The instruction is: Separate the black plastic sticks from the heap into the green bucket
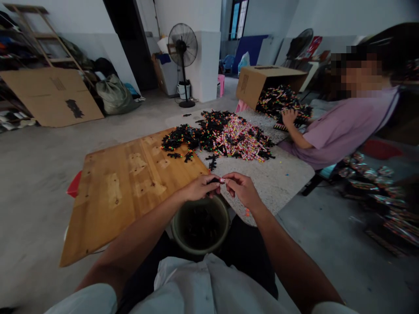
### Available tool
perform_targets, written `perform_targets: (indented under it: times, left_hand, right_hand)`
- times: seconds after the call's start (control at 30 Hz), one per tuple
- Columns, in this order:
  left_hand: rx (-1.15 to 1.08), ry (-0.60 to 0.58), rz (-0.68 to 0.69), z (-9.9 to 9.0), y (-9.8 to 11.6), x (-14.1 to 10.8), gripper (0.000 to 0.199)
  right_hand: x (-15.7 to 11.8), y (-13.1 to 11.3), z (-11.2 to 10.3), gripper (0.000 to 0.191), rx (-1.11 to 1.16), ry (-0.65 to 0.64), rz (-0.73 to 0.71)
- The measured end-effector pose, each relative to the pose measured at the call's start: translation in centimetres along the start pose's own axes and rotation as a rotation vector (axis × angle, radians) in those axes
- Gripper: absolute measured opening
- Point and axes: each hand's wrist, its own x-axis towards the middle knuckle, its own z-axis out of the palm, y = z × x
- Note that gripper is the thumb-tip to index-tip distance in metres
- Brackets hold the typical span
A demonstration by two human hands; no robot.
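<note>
Below fingers (233,175), bucket (200,251); our left hand (200,187) grips black piece (214,180), right hand (241,187) pink piece (222,180); slack pinch could drop either.

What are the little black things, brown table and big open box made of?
Little black things: probably plastic, from their matching moulded-looking shapes; finish too small to judge. Brown table: wood, perhaps varnished, because dark knots show. Big open box: seemingly matte cardboard, with thin tan walls.

Black piece (214,180) | in left hand (200,187) | pink-white piece (222,180) | in right hand (242,189) | close together
</note>
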Motion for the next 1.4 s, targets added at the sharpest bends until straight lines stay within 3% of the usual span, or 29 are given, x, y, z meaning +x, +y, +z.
perform_targets:
  times: [0.33,0.53,0.73,0.97,1.17,1.4]
  left_hand:
    - [0.160,0.052,0.111,0.4,-0.4,0.2,0.034]
    - [0.254,0.034,0.074,0.4,-0.5,0.1,0.029]
    - [0.328,-0.058,0.025,0.5,-0.7,0.1,0.023]
    - [0.107,0.007,-0.054,0.2,-0.9,0.3,0.028]
    - [0.101,-0.008,-0.030,0.1,-0.8,0.6,0.035]
    - [0.046,-0.185,-0.090,-0.6,-0.6,0.5,0.031]
  right_hand:
    - [0.2,0.1,0.3,0.026,-0.058,0.043,0.038]
    - [0.8,0.3,0.0,0.021,-0.068,0.010,0.086]
    - [2.1,0.3,-0.3,0.022,-0.078,-0.072,0.170]
    - [2.5,1.0,0.1,0.025,-0.033,-0.028,0.102]
    - [2.3,1.8,0.2,0.025,0.024,0.002,0.115]
    - [2.7,1.4,-0.1,0.024,0.152,-0.072,0.262]
